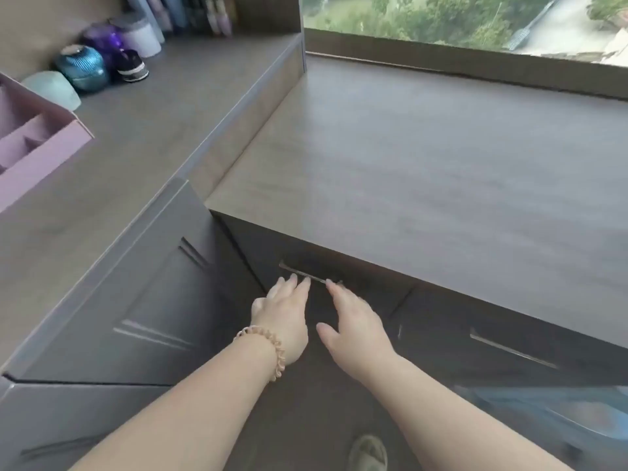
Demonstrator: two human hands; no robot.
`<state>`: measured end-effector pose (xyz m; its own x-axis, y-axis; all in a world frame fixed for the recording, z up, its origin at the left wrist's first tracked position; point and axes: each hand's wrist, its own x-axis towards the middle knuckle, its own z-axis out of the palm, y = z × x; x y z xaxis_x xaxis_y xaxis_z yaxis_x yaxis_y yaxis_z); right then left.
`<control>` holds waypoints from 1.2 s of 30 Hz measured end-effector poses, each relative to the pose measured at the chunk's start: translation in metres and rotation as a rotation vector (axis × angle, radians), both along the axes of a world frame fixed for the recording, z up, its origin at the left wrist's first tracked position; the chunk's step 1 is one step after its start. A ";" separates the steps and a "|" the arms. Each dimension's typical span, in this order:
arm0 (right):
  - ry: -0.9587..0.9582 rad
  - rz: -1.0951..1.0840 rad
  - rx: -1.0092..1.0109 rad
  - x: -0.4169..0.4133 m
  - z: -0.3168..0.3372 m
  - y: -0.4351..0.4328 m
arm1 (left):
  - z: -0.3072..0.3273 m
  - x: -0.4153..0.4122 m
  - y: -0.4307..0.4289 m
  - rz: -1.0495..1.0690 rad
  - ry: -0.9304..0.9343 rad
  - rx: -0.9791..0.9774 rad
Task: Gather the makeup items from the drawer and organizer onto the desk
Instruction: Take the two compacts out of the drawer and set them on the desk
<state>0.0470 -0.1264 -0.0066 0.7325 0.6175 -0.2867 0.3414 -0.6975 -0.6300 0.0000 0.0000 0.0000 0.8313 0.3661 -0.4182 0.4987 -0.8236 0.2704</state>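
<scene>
Though blurred, hands [284,317] [356,322] seemingly at handle [317,279]

Desk [142,130] holds pink organizer [37,154], teal jar [82,68].

- We see a window [475,25] at the top, with blurred trees [424,15] beyond it.
- At upper left we find a teal jar [82,68], a purple bottle [102,40] just behind it and a white jar [141,37] further back.
- We spot a slipper [368,453] on the floor.
</scene>
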 end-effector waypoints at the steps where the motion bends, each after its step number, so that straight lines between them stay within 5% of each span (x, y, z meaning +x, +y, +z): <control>1: -0.049 0.034 -0.014 0.006 -0.009 0.006 | -0.007 0.007 0.004 -0.021 -0.008 0.050; 13: -0.365 0.119 -0.278 0.010 -0.080 0.037 | -0.072 0.025 0.041 -0.270 -0.131 0.354; 22: -0.448 0.039 -0.400 -0.031 -0.086 0.049 | -0.070 -0.003 0.048 -0.351 -0.148 0.318; 31: -0.823 -0.196 -0.154 -0.082 -0.033 0.048 | -0.035 -0.071 0.048 -0.495 -0.040 0.302; 36: -0.619 -0.285 -0.393 -0.086 -0.021 0.042 | -0.003 -0.097 0.042 -0.502 -0.517 0.139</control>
<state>-0.0388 -0.0846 -0.0278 0.9452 0.3198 0.0665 0.3242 -0.9432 -0.0725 -0.0970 0.0415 -0.0025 0.9914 -0.0896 0.0957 -0.1107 -0.9632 0.2451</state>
